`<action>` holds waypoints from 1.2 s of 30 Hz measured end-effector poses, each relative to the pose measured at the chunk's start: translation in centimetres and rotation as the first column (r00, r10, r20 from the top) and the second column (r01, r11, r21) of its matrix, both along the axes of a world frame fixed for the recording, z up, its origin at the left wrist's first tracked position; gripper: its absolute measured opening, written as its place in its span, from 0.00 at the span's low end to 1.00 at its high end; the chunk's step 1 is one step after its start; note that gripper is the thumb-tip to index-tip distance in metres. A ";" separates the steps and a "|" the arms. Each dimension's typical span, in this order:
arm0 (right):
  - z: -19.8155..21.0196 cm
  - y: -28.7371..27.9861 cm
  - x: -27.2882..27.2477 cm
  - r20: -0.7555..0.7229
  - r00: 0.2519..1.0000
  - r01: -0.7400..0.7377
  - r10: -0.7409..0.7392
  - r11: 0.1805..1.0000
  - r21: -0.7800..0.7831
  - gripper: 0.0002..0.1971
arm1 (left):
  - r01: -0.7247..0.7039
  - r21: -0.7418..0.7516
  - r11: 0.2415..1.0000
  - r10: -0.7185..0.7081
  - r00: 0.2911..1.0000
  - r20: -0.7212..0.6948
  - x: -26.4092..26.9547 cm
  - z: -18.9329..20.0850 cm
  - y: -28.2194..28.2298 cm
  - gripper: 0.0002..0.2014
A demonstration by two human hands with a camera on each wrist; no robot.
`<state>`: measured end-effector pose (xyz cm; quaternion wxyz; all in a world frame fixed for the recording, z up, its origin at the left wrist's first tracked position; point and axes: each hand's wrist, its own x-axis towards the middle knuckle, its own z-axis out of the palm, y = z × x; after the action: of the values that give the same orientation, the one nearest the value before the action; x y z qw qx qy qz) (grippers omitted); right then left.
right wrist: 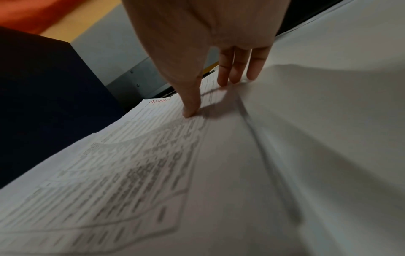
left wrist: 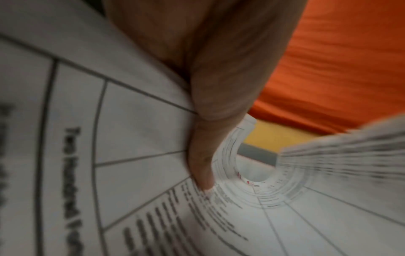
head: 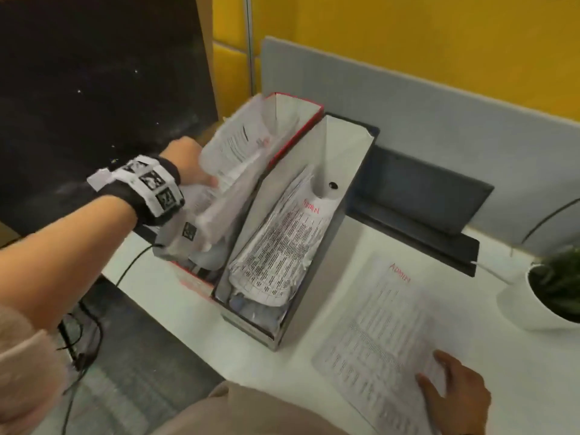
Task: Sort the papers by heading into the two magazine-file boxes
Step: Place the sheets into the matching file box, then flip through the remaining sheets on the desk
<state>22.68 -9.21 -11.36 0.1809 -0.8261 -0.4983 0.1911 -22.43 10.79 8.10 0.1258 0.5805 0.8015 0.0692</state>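
Observation:
Two magazine-file boxes stand side by side on the white table. My left hand (head: 201,174) (left wrist: 208,121) grips a curled printed sheet (head: 238,146) (left wrist: 131,138) over the red box (head: 301,103), thumb on the printed side; its other fingers are hidden behind the paper. The dark box (head: 348,171) (right wrist: 43,86) holds curled sheets with a red "Admin" heading (head: 282,246). Another sheet headed "Admin" (head: 386,324) (right wrist: 153,155) lies flat to the right. My right hand (head: 439,381) (right wrist: 210,93) rests on it with straight, spread fingers (right wrist: 234,69).
A white pot with a green plant (head: 552,293) stands at the table's right edge. A dark flat tray (head: 423,196) lies behind the boxes against a grey partition (head: 408,98). A black cable (head: 131,265) hangs off the table's left edge.

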 end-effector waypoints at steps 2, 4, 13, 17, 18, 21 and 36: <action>-0.1 0.1 0.1 -0.011 1.000 0.009 -0.009 0.999 -0.031 0.30 | 0.026 -0.017 1.000 -0.026 1.000 -0.001 1.0 -1.8 0.3 0.19; -0.4 0.2 0.3 -0.012 1.000 0.008 -0.009 0.998 -0.061 0.30 | 0.071 -0.045 0.996 -0.069 0.997 0.039 1.8 -3.1 0.6 0.14; -1.7 0.2 1.1 -0.019 0.999 0.031 -0.033 0.996 -0.080 0.30 | 0.193 0.088 0.977 -0.197 0.979 0.048 3.9 -3.0 2.2 0.20; -1.7 0.2 1.0 -0.034 0.999 0.022 -0.024 0.997 -0.068 0.29 | 0.229 0.411 0.882 -0.281 0.957 0.068 6.8 0.5 1.8 0.12; -1.6 0.2 0.9 -0.037 0.999 0.014 -0.016 0.998 -0.065 0.29 | 0.231 0.486 0.843 -0.315 0.944 0.097 8.1 1.2 1.4 0.10; -1.3 0.3 0.6 -0.053 0.999 -0.007 0.004 0.998 -0.055 0.27 | 0.216 0.632 0.744 -0.436 0.874 0.214 12.8 2.5 -0.3 0.08; -1.7 -0.2 0.4 -0.104 0.995 0.002 -0.006 0.999 -0.047 0.29 | 0.544 -0.176 0.821 -0.499 0.831 0.245 27.3 -14.5 -8.6 0.18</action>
<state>23.05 -9.37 -13.07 0.1877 -0.8200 -0.4820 0.2451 4.87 2.20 -6.36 0.2835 0.7496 0.5979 -0.0101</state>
